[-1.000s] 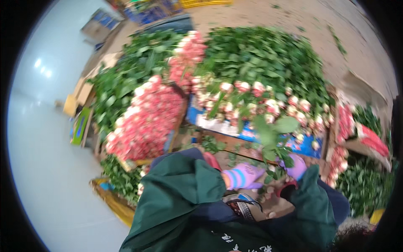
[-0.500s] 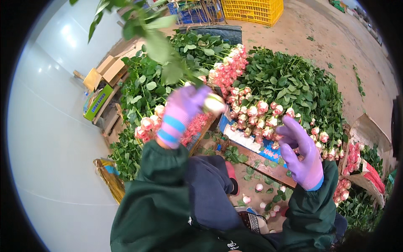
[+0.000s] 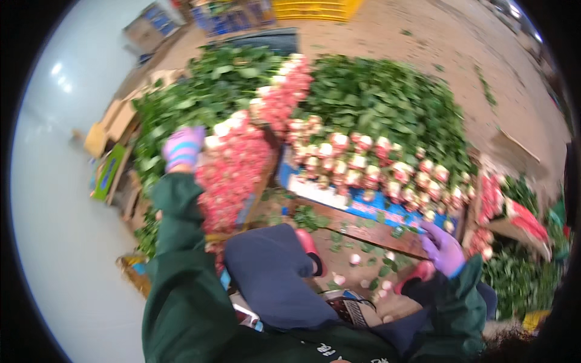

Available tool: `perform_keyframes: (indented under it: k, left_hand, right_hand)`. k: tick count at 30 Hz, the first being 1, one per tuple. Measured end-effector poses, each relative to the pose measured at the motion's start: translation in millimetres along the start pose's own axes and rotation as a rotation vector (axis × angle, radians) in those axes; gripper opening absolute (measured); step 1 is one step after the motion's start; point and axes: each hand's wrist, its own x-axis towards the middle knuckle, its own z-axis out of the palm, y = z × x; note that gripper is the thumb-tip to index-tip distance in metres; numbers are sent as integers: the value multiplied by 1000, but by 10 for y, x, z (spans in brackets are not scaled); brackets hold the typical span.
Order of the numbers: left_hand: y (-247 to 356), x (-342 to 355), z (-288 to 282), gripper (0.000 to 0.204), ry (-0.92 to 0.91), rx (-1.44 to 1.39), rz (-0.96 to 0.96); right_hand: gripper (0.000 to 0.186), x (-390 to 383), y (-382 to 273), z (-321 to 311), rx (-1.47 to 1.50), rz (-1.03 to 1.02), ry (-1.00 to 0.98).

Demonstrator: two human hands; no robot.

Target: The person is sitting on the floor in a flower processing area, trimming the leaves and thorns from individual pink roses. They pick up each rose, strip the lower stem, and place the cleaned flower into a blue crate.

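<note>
- Purple-gloved and blurred, your left hand (image 3: 183, 148) is at the left edge of the pile of pink roses (image 3: 236, 172), where blooms meet green leaves (image 3: 196, 103); you cannot tell from this view whether its fingers close on a stem.
- Your right hand (image 3: 443, 247), also in purple, has its fingers loosely parted with nothing visible between them, near the right end of the wooden board (image 3: 387, 238).
- Your pink roses sit tightly packed, heads toward you, with a brown strip (image 3: 266, 172) along the pile's right edge.
- To the right of that strip, you have cream-and-pink roses (image 3: 369, 166) in loose rows, their foliage (image 3: 381, 91) spread toward the far side.
- Under those blooms, a blue-and-white sheet (image 3: 387, 209) shows along its near edge, just beyond the board.
- Loose flower heads (image 3: 355, 259) and leaves lie on the floor (image 3: 339, 245) between your red shoes (image 3: 308, 245).
- At your right, wrapped bunches (image 3: 526, 219) lie beside more greenery (image 3: 517, 275).
- Beyond the far edge of your foliage stands a yellow crate (image 3: 315, 9).
</note>
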Motion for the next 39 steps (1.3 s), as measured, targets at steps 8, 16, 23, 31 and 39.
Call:
perform_keyframes:
  k: [8,16,23,31,39]
  left_hand:
    - [1646,-2205,-675,28,222,-717,850]
    - [2554,-2855,191,29,-199,-268,1130]
    - [3074,-2767,402,29,-374,-163,1180]
    - [3075,-2779,442,30,-341,-142,1169]
    - [2873,-2881,367,28,-269,-179,1219]
  right_hand:
    - [40,722,1590,-1222,-176,413,88]
    - [50,1786,2351,-1493,-254,402,601]
    - [66,2547,2159,-1636,-467,538,503]
    - [45,2858,1926,-1834,-532,543,348]
    - [21,2026,612,-2147,907,-97,254]
